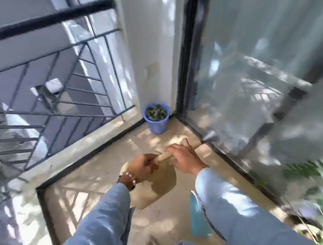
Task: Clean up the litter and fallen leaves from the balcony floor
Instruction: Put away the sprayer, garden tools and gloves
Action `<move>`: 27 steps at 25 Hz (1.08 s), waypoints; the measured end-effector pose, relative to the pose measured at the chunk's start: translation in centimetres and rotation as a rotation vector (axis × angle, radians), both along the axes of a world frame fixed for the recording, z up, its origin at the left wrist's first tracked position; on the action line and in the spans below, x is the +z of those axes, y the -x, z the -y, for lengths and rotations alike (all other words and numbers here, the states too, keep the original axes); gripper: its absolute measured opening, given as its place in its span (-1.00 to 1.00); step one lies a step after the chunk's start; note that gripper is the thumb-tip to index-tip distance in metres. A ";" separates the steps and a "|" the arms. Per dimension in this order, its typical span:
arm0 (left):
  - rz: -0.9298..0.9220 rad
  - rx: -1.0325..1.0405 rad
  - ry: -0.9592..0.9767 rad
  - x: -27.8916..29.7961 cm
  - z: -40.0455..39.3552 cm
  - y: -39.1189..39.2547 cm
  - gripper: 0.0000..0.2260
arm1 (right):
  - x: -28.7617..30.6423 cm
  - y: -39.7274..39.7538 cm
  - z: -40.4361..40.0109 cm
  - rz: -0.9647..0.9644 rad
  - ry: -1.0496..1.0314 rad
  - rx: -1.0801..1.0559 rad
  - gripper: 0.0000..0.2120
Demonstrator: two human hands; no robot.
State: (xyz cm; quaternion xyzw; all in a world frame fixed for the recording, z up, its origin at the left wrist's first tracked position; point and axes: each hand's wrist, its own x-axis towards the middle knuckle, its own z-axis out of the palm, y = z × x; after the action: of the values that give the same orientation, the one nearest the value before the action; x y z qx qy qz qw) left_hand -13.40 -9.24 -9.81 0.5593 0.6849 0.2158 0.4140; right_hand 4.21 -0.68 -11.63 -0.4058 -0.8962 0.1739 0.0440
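I hold a brown paper bag (156,182) in front of me above the balcony floor (94,185). My left hand (144,166) grips its top edge on the left. My right hand (184,157) curls over the top edge on the right, which looks rolled or folded. A blue bucket (157,124) full of green leaves stands in the far corner, beyond both hands. The frame is blurred by motion.
A black metal railing (40,110) runs along the left side. A glass sliding door with a dark frame (187,73) lines the right. A teal object (197,215) lies on the floor under my right forearm. Green plants (320,193) grow at the lower right.
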 end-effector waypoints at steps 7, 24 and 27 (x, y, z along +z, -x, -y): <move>-0.191 0.146 -0.056 3.0 -3.2 12.3 -0.68 | 1.4 13.7 -5.6 0.035 -0.027 0.084 -0.76; -0.682 0.219 0.395 -8.7 -22.9 29.5 -0.74 | -9.6 32.1 -27.5 0.255 0.360 0.253 -0.74; -0.632 0.188 0.461 -13.1 -26.1 31.1 -0.72 | -13.5 34.0 -30.9 0.326 0.308 0.305 -0.75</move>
State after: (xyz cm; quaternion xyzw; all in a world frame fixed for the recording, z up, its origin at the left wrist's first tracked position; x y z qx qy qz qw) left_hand -44.52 16.85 -22.93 0.4255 0.8572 -0.0893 0.2759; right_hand -29.75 30.25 -25.15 -0.2907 -0.9053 0.2450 -0.1897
